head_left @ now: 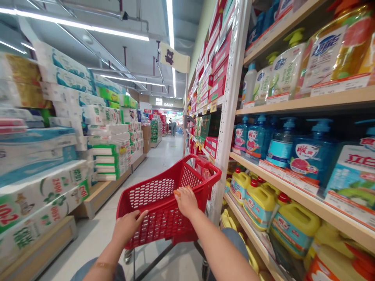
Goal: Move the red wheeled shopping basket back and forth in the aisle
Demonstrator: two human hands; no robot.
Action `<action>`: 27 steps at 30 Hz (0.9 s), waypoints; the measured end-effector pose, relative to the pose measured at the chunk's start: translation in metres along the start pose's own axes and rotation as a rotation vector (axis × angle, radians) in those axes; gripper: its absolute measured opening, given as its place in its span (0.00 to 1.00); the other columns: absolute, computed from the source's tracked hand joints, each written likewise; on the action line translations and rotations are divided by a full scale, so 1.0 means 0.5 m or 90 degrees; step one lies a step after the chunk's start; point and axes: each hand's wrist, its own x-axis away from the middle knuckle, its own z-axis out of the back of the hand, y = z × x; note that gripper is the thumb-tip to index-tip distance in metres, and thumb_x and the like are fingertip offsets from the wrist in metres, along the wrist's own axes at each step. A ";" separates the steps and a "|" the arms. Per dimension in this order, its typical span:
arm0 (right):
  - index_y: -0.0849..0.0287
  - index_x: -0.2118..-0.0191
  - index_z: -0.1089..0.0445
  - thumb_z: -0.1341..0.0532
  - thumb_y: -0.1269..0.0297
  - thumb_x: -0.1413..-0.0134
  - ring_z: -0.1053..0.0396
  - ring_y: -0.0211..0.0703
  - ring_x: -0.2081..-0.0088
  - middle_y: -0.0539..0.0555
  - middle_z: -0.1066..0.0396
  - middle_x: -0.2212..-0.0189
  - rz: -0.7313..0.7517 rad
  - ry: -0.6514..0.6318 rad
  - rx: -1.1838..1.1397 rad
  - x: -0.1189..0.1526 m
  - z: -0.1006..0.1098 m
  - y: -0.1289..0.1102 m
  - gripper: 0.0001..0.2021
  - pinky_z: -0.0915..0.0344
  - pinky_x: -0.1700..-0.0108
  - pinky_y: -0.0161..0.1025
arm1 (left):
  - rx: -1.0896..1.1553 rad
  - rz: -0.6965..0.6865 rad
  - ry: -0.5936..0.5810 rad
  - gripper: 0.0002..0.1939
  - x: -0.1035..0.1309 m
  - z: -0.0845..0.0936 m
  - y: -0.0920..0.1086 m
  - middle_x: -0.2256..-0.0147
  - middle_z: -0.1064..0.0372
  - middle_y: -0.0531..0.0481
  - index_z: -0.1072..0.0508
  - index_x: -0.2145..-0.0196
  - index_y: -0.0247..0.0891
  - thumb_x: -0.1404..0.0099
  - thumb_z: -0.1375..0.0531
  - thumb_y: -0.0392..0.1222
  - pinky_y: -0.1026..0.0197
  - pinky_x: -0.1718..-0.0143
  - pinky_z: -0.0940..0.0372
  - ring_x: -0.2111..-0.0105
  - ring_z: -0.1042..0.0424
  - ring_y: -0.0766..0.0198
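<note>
A red plastic shopping cart [158, 218] stands at an angle in front of me, its basket sides pierced with rows of holes. At the basket's near left side, my left hand [129, 226] is closed over the edge, with the thumb stretched to the right; most of its fingers are hidden. My right hand [186, 200] is closed on the near edge, further right. A small orange bit shows by its fingertips, and I cannot make out what it is. The inside of the basket is only partly visible.
Close on the right, a shelf rack [293, 177] bears pump bottles [307, 148] and yellow jugs [295, 218] of cleaner. Tissue packs [49, 195] are stacked on low platforms along the left. A tiled aisle [164, 150] runs ahead, with a person [173, 128] far off.
</note>
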 end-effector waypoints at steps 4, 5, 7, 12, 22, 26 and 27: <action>0.63 0.43 0.35 0.50 0.60 0.35 0.44 0.48 0.39 0.61 0.36 0.42 -0.059 0.015 0.015 -0.009 -0.010 -0.001 0.20 0.57 0.35 0.50 | 0.007 -0.009 0.035 0.26 0.011 -0.004 -0.018 0.68 0.23 0.48 0.31 0.73 0.41 0.31 0.59 0.58 0.61 0.64 0.42 0.64 0.26 0.59; 0.62 0.42 0.36 0.50 0.60 0.35 0.45 0.48 0.38 0.61 0.37 0.42 -0.055 0.009 0.011 -0.003 -0.022 -0.016 0.20 0.57 0.35 0.50 | 0.002 0.002 0.033 0.26 0.014 -0.005 -0.015 0.68 0.23 0.47 0.31 0.73 0.41 0.31 0.59 0.58 0.61 0.64 0.42 0.64 0.26 0.58; 0.59 0.42 0.37 0.49 0.59 0.36 0.46 0.47 0.38 0.58 0.37 0.41 -0.021 -0.011 -0.008 0.015 -0.050 -0.053 0.20 0.56 0.35 0.48 | -0.007 0.021 0.022 0.26 0.018 -0.006 -0.005 0.68 0.23 0.46 0.30 0.71 0.41 0.31 0.59 0.58 0.60 0.65 0.42 0.65 0.25 0.57; 0.56 0.40 0.39 0.51 0.56 0.34 0.46 0.43 0.38 0.54 0.37 0.41 0.071 -0.037 -0.063 0.038 -0.080 -0.100 0.21 0.57 0.34 0.47 | 0.013 -0.005 0.004 0.27 0.028 -0.007 -0.007 0.70 0.23 0.47 0.31 0.71 0.41 0.32 0.58 0.61 0.60 0.67 0.42 0.66 0.25 0.56; 0.62 0.37 0.44 0.52 0.58 0.34 0.54 0.45 0.34 0.57 0.46 0.36 0.005 -0.077 -0.057 0.025 -0.056 -0.077 0.24 0.61 0.33 0.48 | -0.027 -0.084 0.028 0.26 0.024 -0.021 -0.014 0.66 0.23 0.44 0.30 0.70 0.40 0.29 0.60 0.53 0.59 0.62 0.42 0.63 0.25 0.57; 0.59 0.35 0.48 0.53 0.54 0.34 0.57 0.41 0.33 0.54 0.48 0.35 0.113 -0.129 -0.103 0.057 -0.072 -0.122 0.26 0.59 0.33 0.46 | -0.045 -0.074 0.038 0.26 0.032 -0.031 0.020 0.67 0.23 0.43 0.29 0.68 0.39 0.29 0.61 0.54 0.58 0.63 0.42 0.65 0.26 0.56; 0.58 0.35 0.48 0.53 0.54 0.34 0.56 0.41 0.34 0.54 0.48 0.35 0.120 -0.135 -0.107 0.058 -0.072 -0.123 0.26 0.58 0.33 0.46 | -0.032 -0.075 0.034 0.27 0.035 -0.031 0.022 0.68 0.24 0.44 0.30 0.68 0.39 0.29 0.61 0.54 0.58 0.63 0.42 0.65 0.26 0.57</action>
